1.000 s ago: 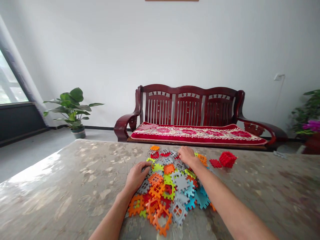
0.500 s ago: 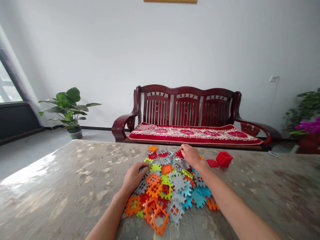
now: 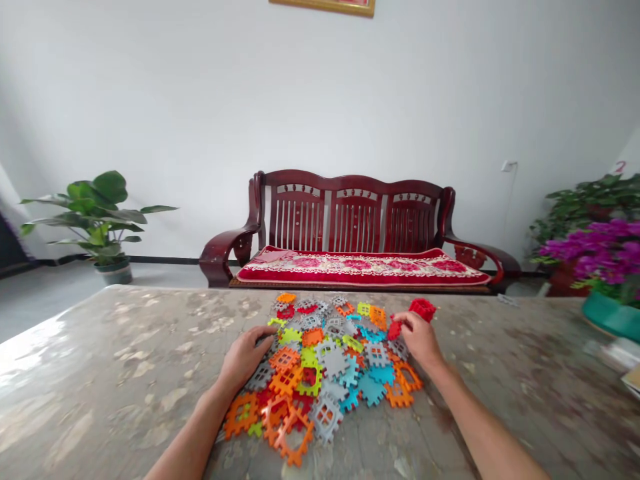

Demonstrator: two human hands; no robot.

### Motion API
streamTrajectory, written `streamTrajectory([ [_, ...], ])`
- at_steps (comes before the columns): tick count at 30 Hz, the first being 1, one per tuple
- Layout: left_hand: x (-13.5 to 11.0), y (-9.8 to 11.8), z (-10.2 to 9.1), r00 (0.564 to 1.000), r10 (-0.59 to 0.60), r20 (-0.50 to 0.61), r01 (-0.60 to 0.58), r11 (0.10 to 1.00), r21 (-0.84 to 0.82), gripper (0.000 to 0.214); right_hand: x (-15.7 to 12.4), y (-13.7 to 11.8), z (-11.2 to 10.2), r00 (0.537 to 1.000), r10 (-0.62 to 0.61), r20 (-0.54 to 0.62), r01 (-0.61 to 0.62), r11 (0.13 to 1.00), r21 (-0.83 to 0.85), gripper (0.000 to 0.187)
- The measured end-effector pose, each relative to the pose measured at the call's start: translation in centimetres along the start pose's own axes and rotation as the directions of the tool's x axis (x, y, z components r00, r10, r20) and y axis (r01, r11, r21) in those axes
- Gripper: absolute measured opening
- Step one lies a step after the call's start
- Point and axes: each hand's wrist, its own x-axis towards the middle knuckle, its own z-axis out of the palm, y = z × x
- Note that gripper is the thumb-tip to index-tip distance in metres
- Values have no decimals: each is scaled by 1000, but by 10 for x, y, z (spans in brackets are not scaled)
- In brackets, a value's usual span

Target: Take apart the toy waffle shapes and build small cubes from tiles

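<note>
A heap of flat, notched plastic building tiles in orange, grey, blue, green and red lies on the marbled table. My left hand rests palm down on the heap's left edge, fingers curled over grey tiles. At the heap's right edge my right hand pinches a red tile. A small red assembly of joined tiles stands just beyond that hand.
Behind the table stands a dark red wooden bench with a red floral cushion. A green potted plant is at the far left floor. Purple flowers in a teal pot sit at the table's right edge.
My right hand has moved from the far middle of the heap to its right side and now pinches a red tile. The view has swung right. The left hand stayed put.
</note>
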Motion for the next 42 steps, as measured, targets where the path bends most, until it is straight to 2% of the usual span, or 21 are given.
streamTrajectory([
  [4,1,-2,1,1000,12,20,-12,1000,-3,36,-13,10,-1,988,152,8,-151,973,172,29],
  [7,1,-2,0,1000,12,24,-12,1000,0,37,-15,8,-4,965,250,77,-261,930,259,32],
  [9,1,-1,-1,999,12,30,-12,1000,3,37,-16,5,-8,951,273,146,-304,914,269,31],
  [11,1,0,-2,999,10,39,-10,1000,2,37,-17,3,-11,943,252,217,-303,919,252,29],
  [14,1,1,-3,999,7,42,-6,1000,-4,37,-18,3,-14,935,181,304,-235,960,153,33],
  [18,1,0,-2,1000,0,26,0,1000,-1,37,-19,8,-14,923,155,353,-165,986,-1,42],
  [22,1,-2,-1,1000,9,28,-9,1000,0,37,-19,10,-16,940,158,301,-158,987,-26,41],
  [26,2,-3,-1,999,8,42,-9,1000,8,38,-17,11,-22,988,140,64,-131,984,-117,40],
  [28,3,-4,-1,999,10,48,-11,1000,11,38,-15,11,-23,993,98,-59,-108,976,-191,36],
  [31,2,-4,-1,999,5,41,-5,1000,9,37,-13,10,-21,987,44,-152,-84,960,-267,30],
  [35,2,-3,-1,999,-3,34,3,1000,-4,37,-10,5,-12,986,17,-164,-71,941,-331,19],
  [42,2,-2,-1,999,-9,31,9,1000,-12,37,0,-1,0,994,70,-79,-100,872,-479,12],
])
